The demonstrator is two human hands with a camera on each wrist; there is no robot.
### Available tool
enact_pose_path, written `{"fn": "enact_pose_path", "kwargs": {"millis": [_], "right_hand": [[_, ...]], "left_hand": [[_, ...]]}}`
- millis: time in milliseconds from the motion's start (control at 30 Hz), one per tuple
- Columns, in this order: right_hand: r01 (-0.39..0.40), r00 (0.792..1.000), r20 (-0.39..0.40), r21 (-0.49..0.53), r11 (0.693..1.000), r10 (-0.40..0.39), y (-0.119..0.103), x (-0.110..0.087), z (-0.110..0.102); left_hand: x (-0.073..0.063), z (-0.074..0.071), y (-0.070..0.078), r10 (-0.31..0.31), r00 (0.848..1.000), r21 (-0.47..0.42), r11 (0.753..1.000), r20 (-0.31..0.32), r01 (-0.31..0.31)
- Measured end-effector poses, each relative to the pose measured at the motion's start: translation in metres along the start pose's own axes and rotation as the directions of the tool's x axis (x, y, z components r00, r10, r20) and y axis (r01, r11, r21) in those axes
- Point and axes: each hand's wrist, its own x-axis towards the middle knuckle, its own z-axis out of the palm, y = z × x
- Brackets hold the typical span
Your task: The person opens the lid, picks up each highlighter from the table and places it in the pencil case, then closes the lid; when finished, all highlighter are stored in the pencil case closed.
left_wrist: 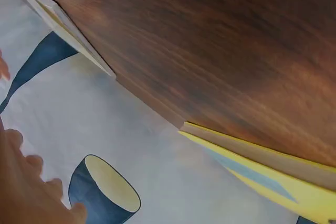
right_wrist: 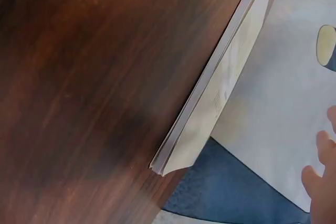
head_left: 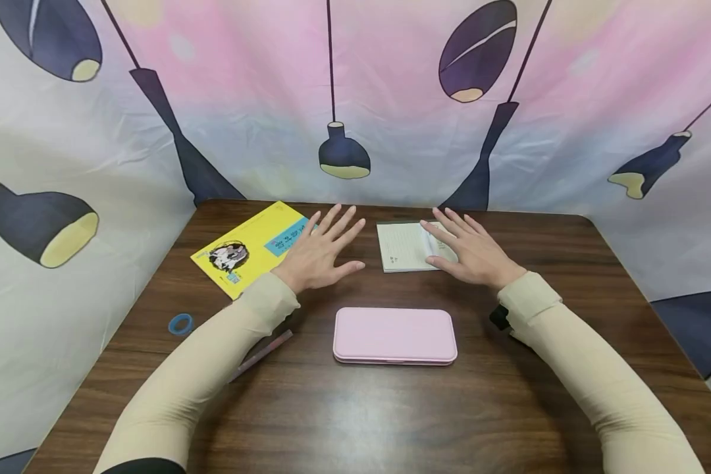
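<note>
Located near the far edge of the dark wood-grain counter (head_left: 592,276): a rectangular notepad (head_left: 399,247) of pale lined paper. In the head view, extends leftward from under the bare right grip (head_left: 474,253), with the right-hand portion masked by fingers. Shows its wider side running across the counter, roughly parallel to the far edge; true long axis uncertain owing to foreshortening. Lies nearer to the right grip than to the bare left grip (head_left: 318,257).

Condition of right grip: palm downward, fingers extended and spread, holding nothing. Condition of left grip: the same. In both wrist views, appear raised clear of the paper items.

Nearest to left grip: a yellow rectangular paper booklet (head_left: 255,247) with a blue label. Runs diagonally, long axis from near left to far right, with the far-right end partly behind the left fingers.

Placed between both grips and closer to the person: a flat, pink, round-cornered case (head_left: 394,336), long axis side to side.

Governing relation, by judgement: notepad below and to the left of the right grip, with a gap in height to be closed before any contact.
</note>
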Motion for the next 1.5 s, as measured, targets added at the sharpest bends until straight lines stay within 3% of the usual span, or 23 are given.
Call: {"fn": "enact_pose_path", "kwargs": {"millis": [167, 333, 500, 667, 800, 1133, 1500], "right_hand": [[0.038, 0.997, 0.062, 0.096, 0.995, -0.044, -0.012, -0.006, -0.002], [0.133, 0.977, 0.142, 0.186, 0.974, -0.16, -0.048, -0.024, -0.005], [0.203, 0.944, 0.219, 0.204, 0.958, -0.247, -0.088, -0.043, -0.004], [0.205, 0.935, 0.259, 0.166, 0.965, -0.243, -0.103, -0.053, -0.003], [0.215, 0.936, 0.257, 0.119, 0.969, -0.239, -0.103, -0.053, 0.0], [0.259, 0.939, 0.205, 0.11, 0.96, -0.277, -0.101, -0.048, 0.007], [0.291, 0.926, 0.222, 0.094, 0.952, -0.305, -0.096, -0.045, 0.015]], "left_hand": [[-0.006, -0.006, 0.009, 0.032, 0.998, -0.166, 0.986, 0.06, -0.021], [-0.028, -0.011, 0.036, 0.094, 0.986, -0.308, 0.95, 0.141, -0.046], [-0.057, -0.016, 0.066, 0.144, 0.955, -0.301, 0.952, 0.259, -0.061], [-0.073, -0.018, 0.077, 0.117, 0.933, -0.229, 0.973, 0.341, -0.038], [-0.077, -0.016, 0.075, 0.103, 0.935, -0.218, 0.976, 0.338, -0.029], [-0.082, -0.004, 0.074, 0.128, 0.964, -0.223, 0.972, 0.234, -0.075], [-0.086, 0.003, 0.077, 0.128, 0.954, -0.255, 0.965, 0.269, -0.057]]}}
